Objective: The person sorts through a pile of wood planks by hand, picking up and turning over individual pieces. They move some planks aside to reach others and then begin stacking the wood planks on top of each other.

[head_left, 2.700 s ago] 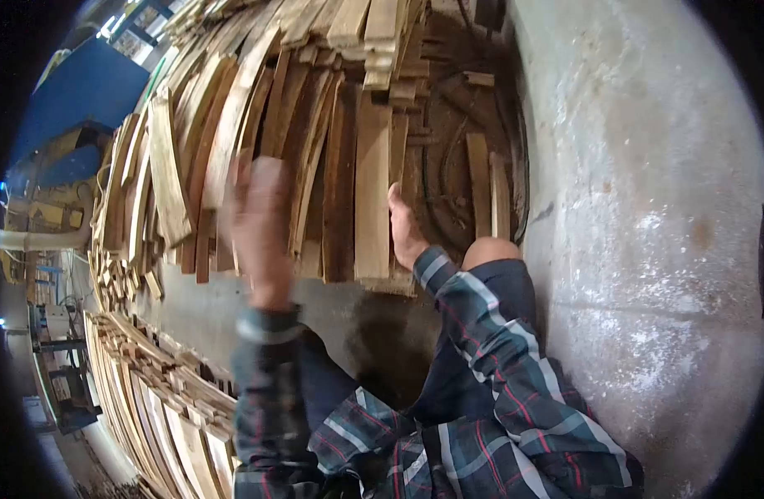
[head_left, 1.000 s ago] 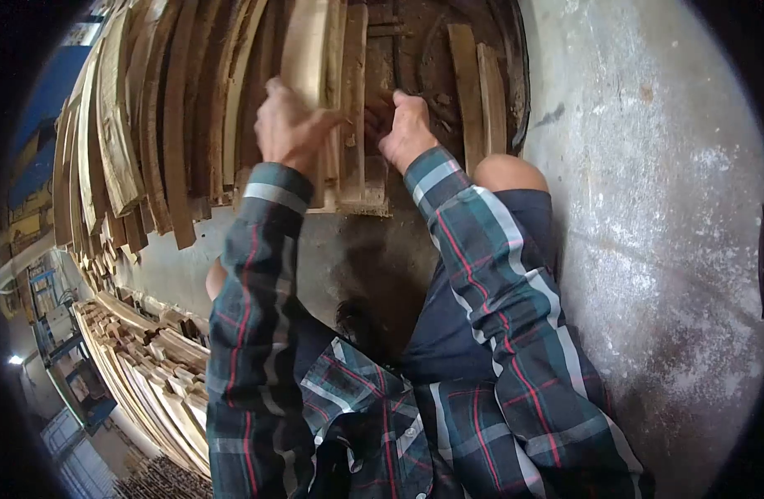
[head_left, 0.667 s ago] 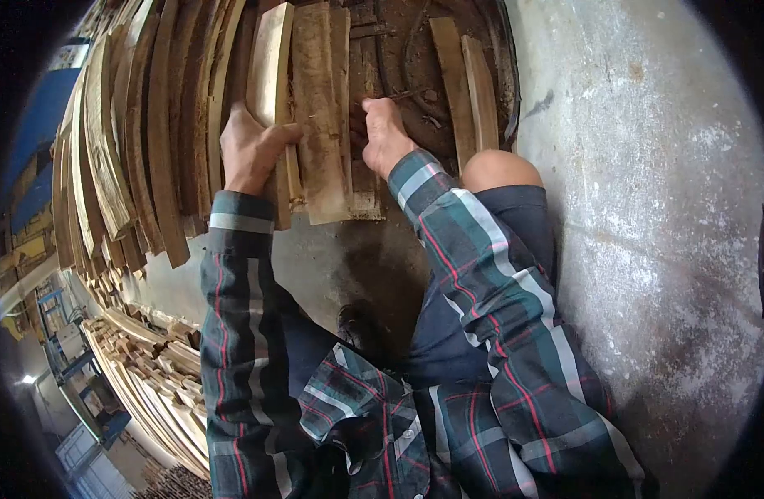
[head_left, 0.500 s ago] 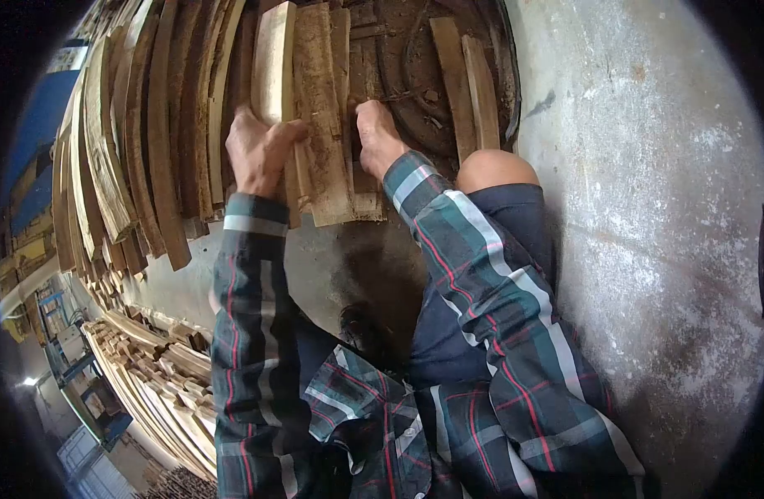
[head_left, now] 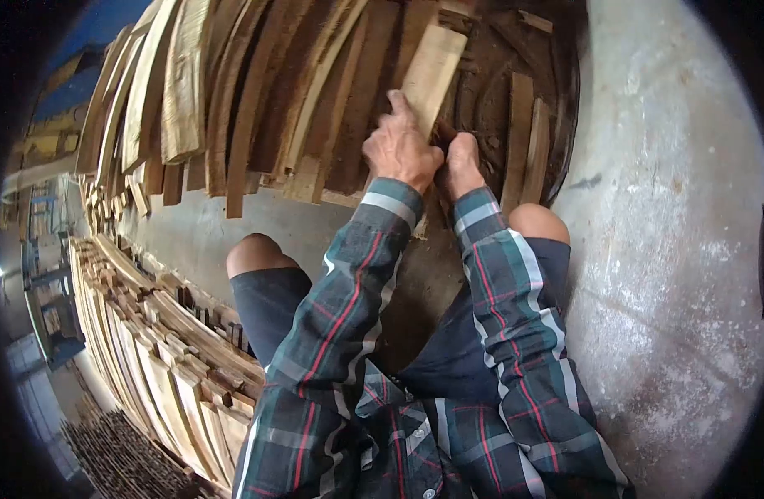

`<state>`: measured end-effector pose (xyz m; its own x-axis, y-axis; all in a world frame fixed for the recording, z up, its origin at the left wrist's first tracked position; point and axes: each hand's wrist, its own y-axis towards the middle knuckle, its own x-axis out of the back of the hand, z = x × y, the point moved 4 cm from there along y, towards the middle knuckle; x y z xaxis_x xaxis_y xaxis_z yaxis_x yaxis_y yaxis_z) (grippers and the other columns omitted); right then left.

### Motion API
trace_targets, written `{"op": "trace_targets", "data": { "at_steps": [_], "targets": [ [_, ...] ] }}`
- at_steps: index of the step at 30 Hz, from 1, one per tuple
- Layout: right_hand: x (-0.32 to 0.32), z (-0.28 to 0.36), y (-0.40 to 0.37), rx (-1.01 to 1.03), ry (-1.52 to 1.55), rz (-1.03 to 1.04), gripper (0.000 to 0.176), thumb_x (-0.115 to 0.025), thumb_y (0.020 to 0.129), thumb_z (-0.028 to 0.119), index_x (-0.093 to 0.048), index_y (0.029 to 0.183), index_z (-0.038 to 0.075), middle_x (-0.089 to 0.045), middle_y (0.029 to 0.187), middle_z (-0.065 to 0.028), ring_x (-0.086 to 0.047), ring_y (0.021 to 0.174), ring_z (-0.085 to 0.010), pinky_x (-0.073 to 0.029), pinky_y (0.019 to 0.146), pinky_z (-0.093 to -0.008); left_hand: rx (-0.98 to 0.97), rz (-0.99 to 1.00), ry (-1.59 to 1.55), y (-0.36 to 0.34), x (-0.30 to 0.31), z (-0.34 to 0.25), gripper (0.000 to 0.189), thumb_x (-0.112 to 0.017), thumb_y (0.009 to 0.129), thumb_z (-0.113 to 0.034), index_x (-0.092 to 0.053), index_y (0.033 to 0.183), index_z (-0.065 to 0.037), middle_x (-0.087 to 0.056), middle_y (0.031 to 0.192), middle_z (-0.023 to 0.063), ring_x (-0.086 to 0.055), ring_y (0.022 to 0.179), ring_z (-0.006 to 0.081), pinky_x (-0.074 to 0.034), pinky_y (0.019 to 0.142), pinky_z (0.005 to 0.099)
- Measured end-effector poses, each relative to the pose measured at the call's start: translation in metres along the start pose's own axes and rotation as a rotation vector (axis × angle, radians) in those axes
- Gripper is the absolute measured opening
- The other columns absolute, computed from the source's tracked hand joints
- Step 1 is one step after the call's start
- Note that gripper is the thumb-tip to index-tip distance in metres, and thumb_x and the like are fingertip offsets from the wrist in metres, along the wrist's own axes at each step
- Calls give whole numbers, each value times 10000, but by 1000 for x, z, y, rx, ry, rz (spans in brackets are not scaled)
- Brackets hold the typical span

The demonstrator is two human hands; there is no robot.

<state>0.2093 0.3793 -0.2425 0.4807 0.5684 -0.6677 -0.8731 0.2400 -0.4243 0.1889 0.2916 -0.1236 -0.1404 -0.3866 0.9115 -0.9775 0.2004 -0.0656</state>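
Note:
A pale wooden plank [head_left: 434, 73] lies tilted up to the right, over darker planks. My left hand [head_left: 401, 151] is closed around its near part, with the index finger stretched along the pale face. Close beside it, my right hand [head_left: 462, 165] is closed at the plank's right side; its fingertips are partly hidden. The plank's near end shows below, between my wrists. Left of my hands, a stack of long brown planks [head_left: 261, 108] lies side by side with uneven ends.
Two short boards [head_left: 517, 137] lie right of my hands, near a dark curved rim [head_left: 571, 125]. A worn concrete surface [head_left: 665, 249] spans the right side. Another stack of pale timber [head_left: 165, 366] is at the lower left. My knees [head_left: 538, 223] flank my forearms.
The view has shifted left, showing more of the stacks. My hands have come together, and the pale plank now slants to the right, apart from the planks beside it.

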Motion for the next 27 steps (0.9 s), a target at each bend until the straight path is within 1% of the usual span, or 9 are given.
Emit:
{"op": "trace_targets", "data": {
  "at_steps": [2,3,10,16,20,22,24,26,27],
  "targets": [
    [25,-11,13,79,-126,-35,551,-286,987,296,-562,1297,-65,-578,1335,-217,-547,1229,-330,-416,1080,-431,-86,-19,-25,-6,1,5,918,-784,618,-142,-309,1396,-38,-652,982,260,-683,881,459,-547,761,547],
    [22,-2,9,249,-477,2,593,-261,1017,347,-547,1328,-69,-561,1364,-204,-530,1253,-307,-397,1099,-414,-95,-13,-13,-10,1,5,926,-787,616,-136,-313,1405,-38,-649,975,257,-683,883,456,-547,750,544],
    [6,1,7,-25,-118,-96,704,-199,1052,454,-475,1409,-87,-523,1424,-177,-486,1306,-259,-364,1132,-367,-155,8,-76,-18,-4,11,910,-796,606,-158,-349,1393,-66,-666,946,239,-688,866,440,-557,737,517],
    [13,-13,27,90,-954,-472,489,-407,916,236,-614,1162,-133,-613,1215,-362,-532,1229,-507,-425,1049,-482,60,39,-247,-9,11,24,687,-733,639,-146,-406,1236,-48,-685,969,311,-670,942,504,-529,857,556],
    [-20,55,-23,39,-1260,-387,502,-466,888,217,-570,1222,-144,-555,1253,-417,-526,1207,-537,-421,1049,-503,-27,20,-147,-7,2,25,757,-710,640,-168,-367,1303,-45,-685,942,306,-675,908,505,-542,818,541],
    [-11,71,-2,350,-965,-745,533,-452,964,306,-568,1213,-150,-448,1374,-426,-486,1246,-536,-388,1071,-535,-52,14,-123,-7,-2,28,790,-704,659,-208,-342,1341,-40,-687,926,292,-677,877,497,-543,782,539],
    [11,107,23,427,-569,-573,615,-405,1019,404,-537,1291,-131,-433,1429,-366,-485,1259,-500,-367,1093,-507,-109,-34,-117,-8,-7,32,795,-708,681,-255,-337,1348,-33,-685,916,291,-677,864,494,-545,758,536],
    [37,134,69,714,-504,-591,612,-423,1010,371,-479,1382,-111,-476,1455,-296,-447,1362,-412,-343,1131,-447,-139,-56,-92,-7,-8,34,862,-727,689,-409,-333,1345,-13,-667,856,278,-668,819,489,-531,706,535],
    [36,157,77,673,-555,-664,601,-442,1001,353,-482,1390,-103,-455,1480,-290,-414,1397,-399,-319,1154,-425,-153,-41,-119,-6,-10,37,899,-732,696,-479,-330,1349,-9,-661,840,272,-666,809,488,-527,698,536]
  ]
}}
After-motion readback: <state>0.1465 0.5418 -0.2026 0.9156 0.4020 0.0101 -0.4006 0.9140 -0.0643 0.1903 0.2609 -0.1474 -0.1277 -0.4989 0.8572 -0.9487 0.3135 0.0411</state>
